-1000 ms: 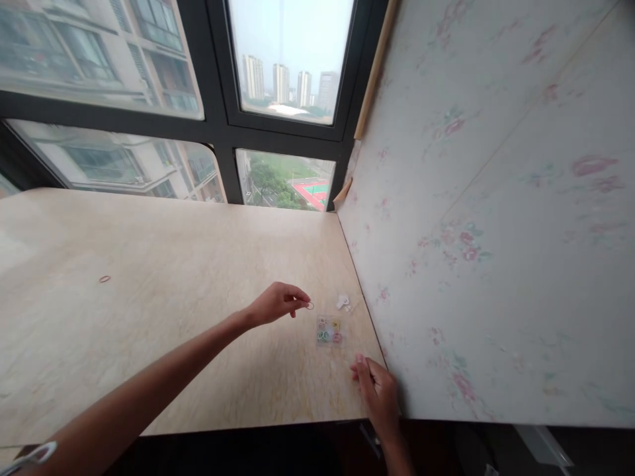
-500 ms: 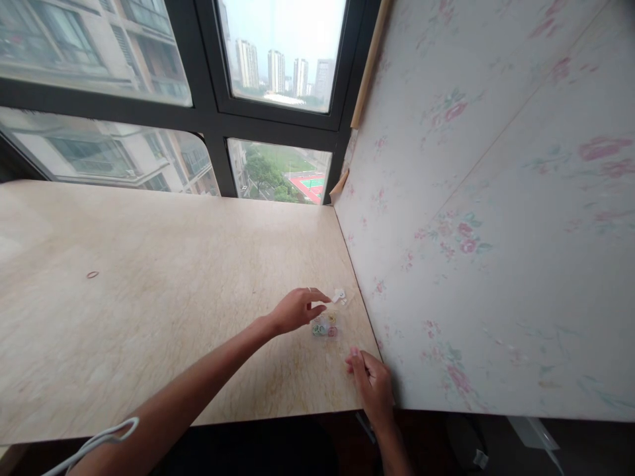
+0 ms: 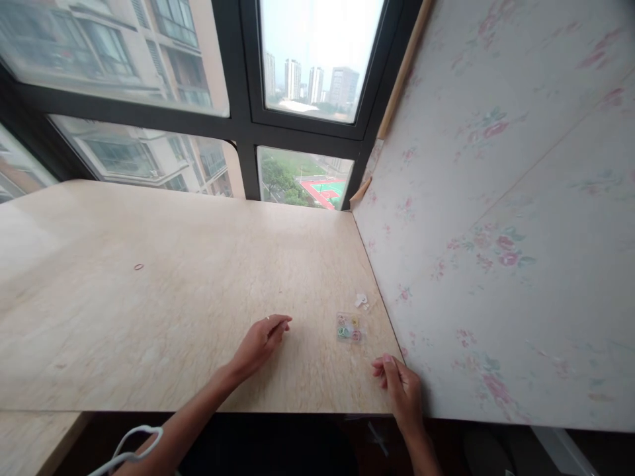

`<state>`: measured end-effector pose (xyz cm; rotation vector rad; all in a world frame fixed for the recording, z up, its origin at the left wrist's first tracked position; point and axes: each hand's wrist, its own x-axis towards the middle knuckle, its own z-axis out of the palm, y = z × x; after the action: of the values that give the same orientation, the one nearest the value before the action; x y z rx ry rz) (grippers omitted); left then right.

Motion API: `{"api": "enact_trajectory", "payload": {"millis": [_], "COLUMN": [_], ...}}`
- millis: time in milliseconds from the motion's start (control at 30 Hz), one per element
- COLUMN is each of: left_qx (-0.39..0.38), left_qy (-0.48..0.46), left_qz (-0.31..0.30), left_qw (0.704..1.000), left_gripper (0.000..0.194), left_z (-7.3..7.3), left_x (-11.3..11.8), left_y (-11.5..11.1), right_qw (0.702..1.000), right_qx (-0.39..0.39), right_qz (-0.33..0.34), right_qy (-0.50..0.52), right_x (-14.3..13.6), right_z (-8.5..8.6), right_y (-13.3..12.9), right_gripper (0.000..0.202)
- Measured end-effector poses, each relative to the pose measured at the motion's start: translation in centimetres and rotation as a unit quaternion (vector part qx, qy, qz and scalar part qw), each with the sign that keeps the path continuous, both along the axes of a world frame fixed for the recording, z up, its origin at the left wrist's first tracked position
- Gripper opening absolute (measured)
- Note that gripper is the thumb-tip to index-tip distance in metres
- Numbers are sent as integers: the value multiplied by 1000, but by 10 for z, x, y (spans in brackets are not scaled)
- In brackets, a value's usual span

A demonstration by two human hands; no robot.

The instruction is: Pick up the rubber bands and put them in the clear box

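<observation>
A small clear box with compartments lies on the marble-patterned ledge, holding several coloured rings that look like small hair bands or rubber bands. To its left, my left hand hovers over the surface, thumb and fingers pressed together; whatever may be between them is too small to see. My right hand is at the ledge's front right, just below the box, fingers curled in and contents hidden. Some small white pieces lie just behind the box. A single reddish ring rests far to the left.
The beige ledge runs back to dark-framed windows. A flower-patterned wall closes off the right side, close to my right hand. A white cable loop shows by my left forearm.
My left hand has drawn away leftward from the box and white pieces, its fingers now closer together. My right hand keeps its curled pose. The whole view has shifted slightly.
</observation>
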<state>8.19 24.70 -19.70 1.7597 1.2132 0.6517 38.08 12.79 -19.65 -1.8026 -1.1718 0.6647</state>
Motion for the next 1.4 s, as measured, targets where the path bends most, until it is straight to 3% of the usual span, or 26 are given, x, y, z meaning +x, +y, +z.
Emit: {"api": "enact_trajectory", "payload": {"millis": [200, 400, 533, 733, 867, 1033, 1133, 1233, 1400], "left_qx": [63, 82, 86, 152, 147, 141, 148, 162, 218], "left_qy": [90, 50, -45, -72, -68, -36, -25, -6, 44], "left_qz": [-85, -89, -45, -18, -36, -42, -49, -55, -49], "left_qw": [990, 991, 994, 986, 986, 988, 987, 985, 974], "left_gripper": [29, 27, 22, 13, 9, 8, 10, 11, 11], "left_z": [14, 11, -2, -23, -26, -28, -30, -31, -32], "left_x": [-58, -106, -116, -113, -115, -113, -111, -109, -107], "left_y": [-34, -57, -69, -74, -75, -75, -75, -75, -75], "right_qw": [985, 942, 911, 887, 895, 894, 884, 842, 737], "right_qx": [31, 35, 45, 35, 24, 6, 7, 9, 27], "right_qz": [22, 231, 329, 372, 416, 446, 462, 504, 574], "right_qy": [167, 241, 246, 273, 157, 44, -68, -191, -355], "right_x": [-31, -106, -165, -264, -340, -432, -473, -499, -516], "right_z": [10, 28, 41, 51, 43, 15, -1, -11, -18], "right_y": [1, 42, 87, 158, 210, 266, 288, 302, 321], "right_gripper": [49, 44, 39, 34, 37, 24, 25, 30, 33]}}
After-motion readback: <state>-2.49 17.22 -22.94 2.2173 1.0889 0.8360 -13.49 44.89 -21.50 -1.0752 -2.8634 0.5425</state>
